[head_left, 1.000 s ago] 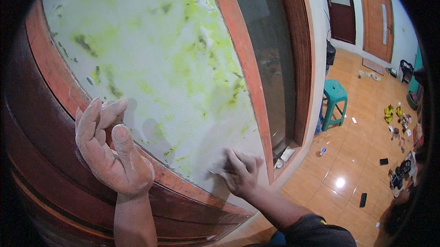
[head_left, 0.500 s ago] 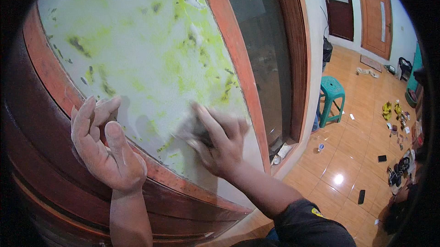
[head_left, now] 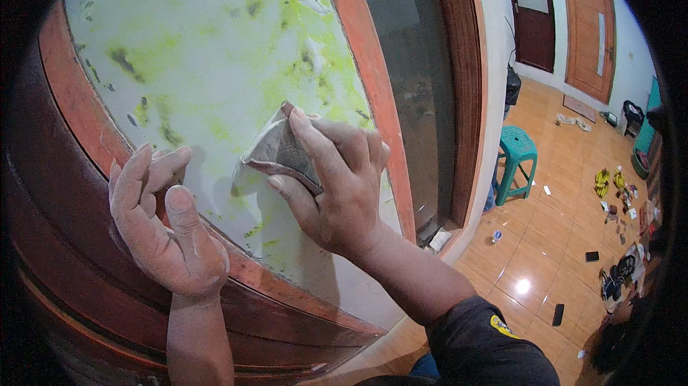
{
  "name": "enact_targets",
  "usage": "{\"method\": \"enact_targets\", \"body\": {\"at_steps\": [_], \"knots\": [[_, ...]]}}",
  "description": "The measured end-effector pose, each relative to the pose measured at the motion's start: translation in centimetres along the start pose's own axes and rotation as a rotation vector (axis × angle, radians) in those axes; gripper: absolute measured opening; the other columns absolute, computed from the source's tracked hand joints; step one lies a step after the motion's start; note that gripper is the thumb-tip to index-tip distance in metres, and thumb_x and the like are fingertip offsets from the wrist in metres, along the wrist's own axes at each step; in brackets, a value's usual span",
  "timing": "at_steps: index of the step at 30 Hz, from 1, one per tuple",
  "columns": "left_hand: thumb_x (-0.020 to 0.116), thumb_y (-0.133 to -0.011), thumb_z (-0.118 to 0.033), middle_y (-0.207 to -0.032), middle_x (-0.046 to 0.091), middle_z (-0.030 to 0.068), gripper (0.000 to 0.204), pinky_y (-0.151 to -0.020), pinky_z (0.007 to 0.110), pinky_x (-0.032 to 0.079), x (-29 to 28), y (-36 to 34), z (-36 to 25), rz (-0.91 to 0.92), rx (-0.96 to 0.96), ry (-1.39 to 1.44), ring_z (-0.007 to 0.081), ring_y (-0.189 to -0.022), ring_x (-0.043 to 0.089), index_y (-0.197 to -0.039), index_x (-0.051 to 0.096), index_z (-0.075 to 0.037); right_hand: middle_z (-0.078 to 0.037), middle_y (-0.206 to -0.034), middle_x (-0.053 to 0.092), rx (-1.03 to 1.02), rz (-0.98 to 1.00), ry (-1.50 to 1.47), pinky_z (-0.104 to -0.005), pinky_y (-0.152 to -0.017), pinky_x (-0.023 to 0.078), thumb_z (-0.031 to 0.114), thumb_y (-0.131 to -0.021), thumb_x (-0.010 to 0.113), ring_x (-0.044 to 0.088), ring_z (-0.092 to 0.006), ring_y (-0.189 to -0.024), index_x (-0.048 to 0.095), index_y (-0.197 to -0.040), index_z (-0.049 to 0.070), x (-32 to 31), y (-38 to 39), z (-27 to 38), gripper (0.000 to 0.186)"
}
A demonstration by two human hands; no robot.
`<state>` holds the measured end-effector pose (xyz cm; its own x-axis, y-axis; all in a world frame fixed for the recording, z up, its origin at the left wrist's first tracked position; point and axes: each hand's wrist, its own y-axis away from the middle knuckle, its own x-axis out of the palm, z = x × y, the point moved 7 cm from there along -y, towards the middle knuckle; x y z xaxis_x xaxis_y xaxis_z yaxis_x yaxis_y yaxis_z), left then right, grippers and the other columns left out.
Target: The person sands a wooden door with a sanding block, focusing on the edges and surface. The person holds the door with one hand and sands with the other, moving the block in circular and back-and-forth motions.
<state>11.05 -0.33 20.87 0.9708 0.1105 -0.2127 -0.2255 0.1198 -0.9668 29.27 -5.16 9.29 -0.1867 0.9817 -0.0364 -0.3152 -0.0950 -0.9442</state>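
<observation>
A folded grey sheet of sandpaper [head_left: 282, 149] is gripped in my right hand [head_left: 344, 178], fingers on top and thumb beneath it. It lies against a pale wall panel [head_left: 208, 85] streaked with yellow-green and dark patches. White dust coats both hands. My left hand [head_left: 168, 228] is held up beside the panel's left wooden frame [head_left: 93, 117], palm showing, fingers loosely curled and apart, with nothing in it. Whether its fingertips touch the frame I cannot tell.
Dark brown wood [head_left: 64, 192] runs along the left, and a dark window pane [head_left: 405, 63] stands right of the panel. On the tiled floor are a green plastic stool [head_left: 517, 153], phones [head_left: 557, 314], yellow bananas [head_left: 602, 182] and scattered small items. A wooden door [head_left: 589, 31] is at the back.
My right hand has moved up the panel with the sandpaper, which was blurred before and now shows plainly. The left hand stays almost where it was. The view has shifted slightly.
</observation>
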Motion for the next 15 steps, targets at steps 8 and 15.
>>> {"method": "enact_targets", "body": {"at_steps": [8, 15], "knots": [[0.052, -0.107, -0.017, -0.116, 0.071, 0.021, 0.044, -0.125, 0.049, 0.02, -0.2, -0.1, 0.2, 0.005, -0.021, 0.012, 0.0239, -0.112, 0.065, -0.144, 0.042, 0.007, -0.01, -0.13, 0.066, 0.119, -0.056, 0.014, -0.0451, -0.099, 0.038, 0.028, -0.078, 0.087, 0.057, -0.0264, -0.115, 0.063, -0.138, 0.003, -3.4, 16.5, -3.9, 0.069], [0.053, -0.107, -0.017, -0.112, 0.073, 0.0187, 0.045, -0.125, 0.049, 0.019, 0.1, -0.2, -0.4, 0.043, 0.026, -0.09, 0.0221, -0.112, 0.065, -0.143, 0.043, 0.008, -0.006, -0.119, 0.066, 0.075, 0.029, 0.029, -0.0434, -0.092, 0.036, 0.03, -0.082, 0.084, 0.055, -0.0259, -0.1, 0.062, -0.144, 0.008, -1.7, 5.5, -2.7, 0.07]]}}
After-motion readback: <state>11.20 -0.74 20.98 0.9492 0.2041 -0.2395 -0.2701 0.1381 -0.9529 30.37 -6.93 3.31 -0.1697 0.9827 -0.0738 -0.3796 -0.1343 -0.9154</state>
